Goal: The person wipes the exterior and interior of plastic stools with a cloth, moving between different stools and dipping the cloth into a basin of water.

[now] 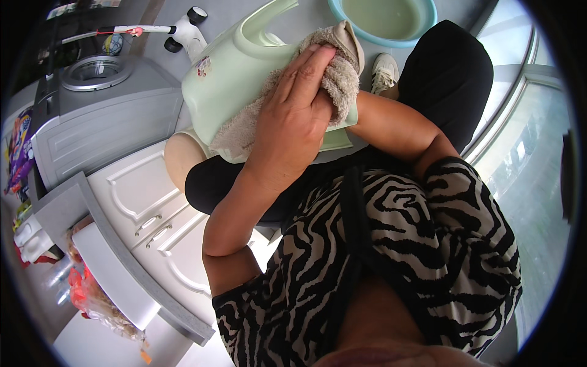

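A pale green moulded plastic piece (229, 82) with a curved, open upper rim and a small floral decoration is held tilted above my lap. My left hand (293, 110) lies palm down on a beige terry cloth (341, 75), its fingers pressing a bunched part against the plastic. More of the cloth spreads under the hand over the lower surface. From the right, my right forearm (399, 124) reaches behind the plastic and cloth, and they hide the right hand. Beneath the piece, near my lap, another pale green plastic part (337, 141) shows.
A light blue basin (337, 13) of cloudy water stands ahead on the floor, near my shoe (384, 73). To the left are a grey washing machine (110, 124), white cabinets (142, 183) and a wheeled white frame (188, 34). A glass door (523, 160) is at right.
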Motion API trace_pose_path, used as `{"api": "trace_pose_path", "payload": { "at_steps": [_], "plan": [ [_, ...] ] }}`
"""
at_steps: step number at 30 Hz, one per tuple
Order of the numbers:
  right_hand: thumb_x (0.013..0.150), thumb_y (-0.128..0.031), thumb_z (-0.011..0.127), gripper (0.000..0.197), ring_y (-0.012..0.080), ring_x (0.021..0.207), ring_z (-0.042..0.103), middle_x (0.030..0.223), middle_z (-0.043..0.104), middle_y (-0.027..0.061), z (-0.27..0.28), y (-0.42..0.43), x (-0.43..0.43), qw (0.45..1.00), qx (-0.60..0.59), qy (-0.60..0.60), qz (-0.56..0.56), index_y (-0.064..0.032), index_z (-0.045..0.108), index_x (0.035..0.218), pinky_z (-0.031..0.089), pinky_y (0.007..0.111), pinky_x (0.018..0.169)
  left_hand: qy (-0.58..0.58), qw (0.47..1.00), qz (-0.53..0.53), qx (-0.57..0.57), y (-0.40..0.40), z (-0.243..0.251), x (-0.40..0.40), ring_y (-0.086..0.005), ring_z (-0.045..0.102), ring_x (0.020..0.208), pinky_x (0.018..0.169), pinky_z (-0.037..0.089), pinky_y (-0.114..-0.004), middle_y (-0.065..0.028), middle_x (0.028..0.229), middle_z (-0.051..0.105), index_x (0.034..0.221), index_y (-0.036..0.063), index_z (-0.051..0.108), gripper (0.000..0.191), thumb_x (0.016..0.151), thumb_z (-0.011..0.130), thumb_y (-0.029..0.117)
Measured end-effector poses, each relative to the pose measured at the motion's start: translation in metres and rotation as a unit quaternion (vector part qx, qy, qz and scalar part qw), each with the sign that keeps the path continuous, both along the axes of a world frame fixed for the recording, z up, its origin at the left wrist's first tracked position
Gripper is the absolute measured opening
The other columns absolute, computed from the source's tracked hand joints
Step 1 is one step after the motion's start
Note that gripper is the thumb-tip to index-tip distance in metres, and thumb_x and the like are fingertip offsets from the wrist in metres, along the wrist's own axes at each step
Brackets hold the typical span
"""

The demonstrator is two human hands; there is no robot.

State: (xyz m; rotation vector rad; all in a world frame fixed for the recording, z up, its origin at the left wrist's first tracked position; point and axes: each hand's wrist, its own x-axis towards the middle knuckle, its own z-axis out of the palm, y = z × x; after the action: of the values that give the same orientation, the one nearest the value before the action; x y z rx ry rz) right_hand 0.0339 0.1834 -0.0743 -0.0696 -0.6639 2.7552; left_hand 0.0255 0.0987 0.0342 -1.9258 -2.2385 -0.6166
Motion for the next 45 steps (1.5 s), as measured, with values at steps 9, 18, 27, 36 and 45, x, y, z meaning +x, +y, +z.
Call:
{"api": "trace_pose_path", "payload": {
  "at_steps": [9,18,27,36,45],
  "plan": [
    [0.099,-0.044,0.057,0.040,0.0166,0.084,0.064,0.100,0.067,0.0084,-0.009,0.022,-0.038,0.999,-0.033,0.001,-0.003,-0.0074,0.064,0.115,0.053,0.032,0.073,0.061,0.995,0.003,-0.077,-0.059,-0.013,0.017,-0.0275,0.055,0.124,0.098,0.053,-0.038,-0.0090,0.129,0.061,0.084,-0.0062,0.067,0.007,0.080,0.063,-0.001],
    [0.099,-0.042,0.057,0.039,0.0169,0.084,0.064,0.100,0.067,0.0086,0.000,0.005,0.000,0.998,-0.065,0.002,0.013,-0.0070,0.064,0.114,0.053,0.032,0.073,0.021,0.998,0.015,0.049,-0.021,-0.018,0.024,-0.0280,0.056,0.120,0.095,0.053,-0.039,-0.0098,0.127,0.063,0.077,-0.0046,0.065,0.008,0.078,0.065,0.003],
    [0.099,-0.041,0.056,0.038,0.0172,0.084,0.064,0.099,0.067,0.0087,-0.005,0.016,-0.027,0.995,-0.095,-0.014,-0.006,-0.0067,0.064,0.113,0.053,0.031,0.073,0.099,0.987,0.119,-0.043,-0.061,-0.004,0.010,-0.0334,0.057,0.114,0.090,0.053,-0.041,-0.0127,0.127,0.061,0.076,-0.0099,0.061,0.009,0.068,0.064,-0.010],
    [0.099,-0.040,0.056,0.037,0.0174,0.084,0.064,0.099,0.067,0.0089,0.004,0.010,-0.015,0.993,-0.119,-0.015,0.009,-0.0063,0.064,0.113,0.053,0.031,0.073,0.102,0.994,0.026,0.035,-0.025,-0.020,0.023,-0.0298,0.057,0.114,0.092,0.053,-0.041,-0.0084,0.127,0.061,0.076,-0.0024,0.062,0.005,0.076,0.064,0.002],
    [0.100,-0.038,0.056,0.036,0.0177,0.084,0.063,0.099,0.067,0.0091,0.003,-0.001,-0.041,0.989,-0.145,-0.020,0.025,-0.0059,0.064,0.112,0.053,0.031,0.073,0.056,0.941,0.328,-0.053,-0.028,0.002,-0.046,-0.0391,0.058,0.107,0.090,0.051,-0.041,-0.0181,0.122,0.060,0.092,-0.0073,0.063,0.019,0.073,0.065,-0.006]
  ]
}}
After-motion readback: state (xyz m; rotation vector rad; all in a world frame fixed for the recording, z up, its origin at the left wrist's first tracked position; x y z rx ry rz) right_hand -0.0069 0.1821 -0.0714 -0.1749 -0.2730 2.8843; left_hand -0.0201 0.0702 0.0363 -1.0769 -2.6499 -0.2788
